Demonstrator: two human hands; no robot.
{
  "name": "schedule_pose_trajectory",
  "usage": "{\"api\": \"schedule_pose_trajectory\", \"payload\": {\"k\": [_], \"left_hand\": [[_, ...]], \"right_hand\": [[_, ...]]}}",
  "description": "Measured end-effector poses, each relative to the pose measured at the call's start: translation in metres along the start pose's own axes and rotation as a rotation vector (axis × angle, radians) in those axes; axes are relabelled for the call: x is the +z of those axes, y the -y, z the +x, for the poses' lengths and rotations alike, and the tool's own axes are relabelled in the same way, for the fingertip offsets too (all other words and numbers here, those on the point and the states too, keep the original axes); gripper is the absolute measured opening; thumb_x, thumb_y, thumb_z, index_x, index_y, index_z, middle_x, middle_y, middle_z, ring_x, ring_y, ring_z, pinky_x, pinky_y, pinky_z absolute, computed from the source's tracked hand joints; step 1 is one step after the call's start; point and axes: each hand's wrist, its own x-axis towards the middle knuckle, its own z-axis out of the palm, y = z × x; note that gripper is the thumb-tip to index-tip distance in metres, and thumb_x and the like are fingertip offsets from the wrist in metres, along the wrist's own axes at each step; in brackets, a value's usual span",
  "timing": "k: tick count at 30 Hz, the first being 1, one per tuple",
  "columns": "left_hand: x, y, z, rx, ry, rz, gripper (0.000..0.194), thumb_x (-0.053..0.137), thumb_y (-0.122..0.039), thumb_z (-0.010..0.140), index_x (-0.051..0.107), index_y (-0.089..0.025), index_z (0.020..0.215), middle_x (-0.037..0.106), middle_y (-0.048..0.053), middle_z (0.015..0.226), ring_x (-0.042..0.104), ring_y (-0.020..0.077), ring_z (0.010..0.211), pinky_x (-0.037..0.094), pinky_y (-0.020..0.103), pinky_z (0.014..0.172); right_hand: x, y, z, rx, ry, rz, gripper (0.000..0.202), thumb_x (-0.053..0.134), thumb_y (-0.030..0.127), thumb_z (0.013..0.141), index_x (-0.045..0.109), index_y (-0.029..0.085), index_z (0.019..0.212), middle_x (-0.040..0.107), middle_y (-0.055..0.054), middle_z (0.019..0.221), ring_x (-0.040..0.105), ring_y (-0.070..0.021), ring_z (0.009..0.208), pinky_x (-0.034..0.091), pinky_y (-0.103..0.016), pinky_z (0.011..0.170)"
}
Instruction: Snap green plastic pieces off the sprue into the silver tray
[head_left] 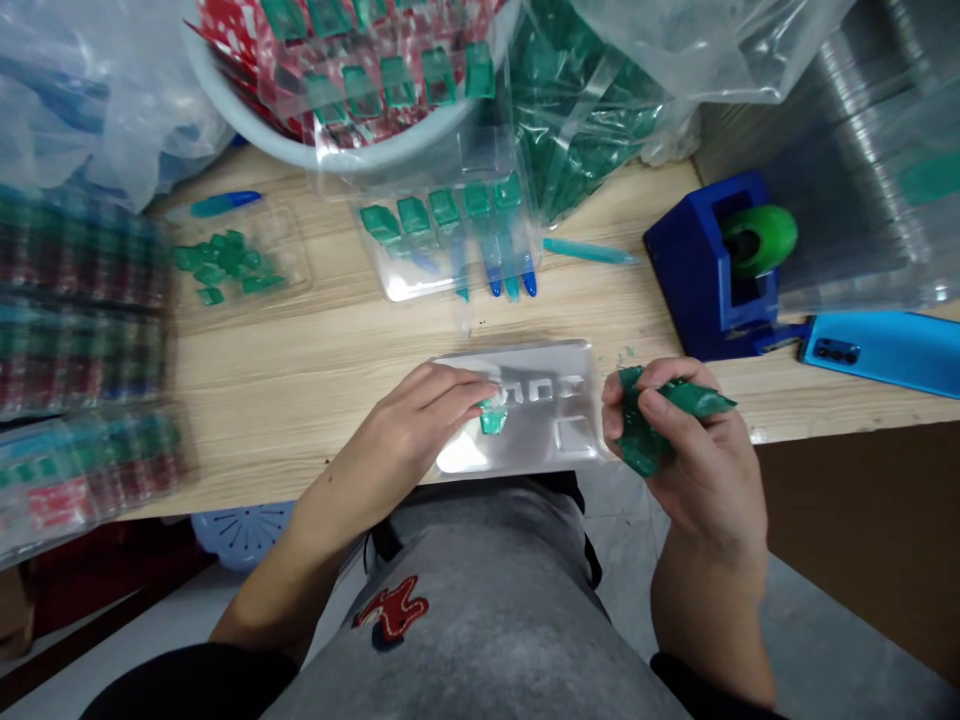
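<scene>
A clear plastic tray (525,440) with small molded recesses lies at the table's front edge. My left hand (431,410) pinches a small green translucent piece (493,418) over the tray's left part, with the fingertips at a recess. Right of the tray, my right hand (686,430) is closed around a bunch of green pieces (645,440); one pointed green end sticks out past the thumb. The recesses to the right of my left fingertips hold nothing visible.
Beyond the tray, a clear package (420,275) holds green pieces. A blue tape dispenser (705,270) and blue phone (885,350) are at right. Stacked filled packs (82,350) stand left, near a tray of green bits (225,262). A white basin (300,150) sits behind.
</scene>
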Motion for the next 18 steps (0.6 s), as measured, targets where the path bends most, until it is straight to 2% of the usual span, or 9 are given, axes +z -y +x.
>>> {"api": "schedule_pose_trajectory", "payload": {"k": [6, 10, 12, 15, 18], "left_hand": [[0.003, 0.000, 0.001, 0.043, -0.002, 0.083, 0.026, 0.052, -0.015, 0.096, 0.060, -0.018, 0.121, 0.068, 0.009, 0.112, 0.061, 0.0210, 0.100, 0.052, 0.036, 0.087], [0.001, -0.004, -0.005, 0.025, -0.082, 0.116, 0.024, 0.058, -0.017, 0.093, 0.061, -0.016, 0.116, 0.066, 0.011, 0.112, 0.060, 0.0220, 0.104, 0.048, 0.036, 0.090], [0.004, -0.007, -0.009, 0.077, -0.105, 0.186, 0.024, 0.062, -0.018, 0.091, 0.062, -0.018, 0.115, 0.068, 0.009, 0.108, 0.058, 0.0234, 0.101, 0.046, 0.037, 0.089], [0.010, -0.011, -0.011, 0.152, -0.079, 0.269, 0.029, 0.061, -0.014, 0.091, 0.061, -0.020, 0.119, 0.071, 0.007, 0.103, 0.057, 0.0240, 0.098, 0.043, 0.037, 0.086], [0.011, -0.011, -0.008, 0.099, -0.037, 0.137, 0.027, 0.058, -0.014, 0.093, 0.058, -0.019, 0.120, 0.070, 0.005, 0.099, 0.056, 0.0209, 0.095, 0.042, 0.034, 0.085]], "right_hand": [[0.005, -0.002, -0.001, 0.039, 0.010, 0.008, 0.012, 0.069, 0.019, 0.078, 0.057, 0.021, 0.079, 0.067, 0.001, 0.077, 0.059, -0.0078, 0.056, 0.045, -0.019, 0.047], [0.009, -0.002, -0.003, 0.043, 0.045, 0.013, 0.014, 0.071, 0.021, 0.078, 0.057, 0.022, 0.082, 0.067, 0.002, 0.078, 0.060, -0.0077, 0.056, 0.046, -0.019, 0.048], [0.011, -0.003, -0.004, 0.042, 0.048, 0.005, 0.015, 0.071, 0.023, 0.078, 0.057, 0.022, 0.082, 0.067, 0.002, 0.077, 0.060, -0.0075, 0.056, 0.046, -0.019, 0.049], [0.012, -0.003, -0.006, 0.051, 0.044, -0.007, 0.015, 0.071, 0.023, 0.078, 0.057, 0.022, 0.083, 0.067, 0.002, 0.078, 0.060, -0.0072, 0.057, 0.047, -0.020, 0.051], [0.014, -0.003, -0.008, 0.056, 0.046, -0.018, 0.015, 0.071, 0.023, 0.079, 0.058, 0.022, 0.083, 0.067, 0.002, 0.077, 0.060, -0.0075, 0.057, 0.048, -0.020, 0.052]]}}
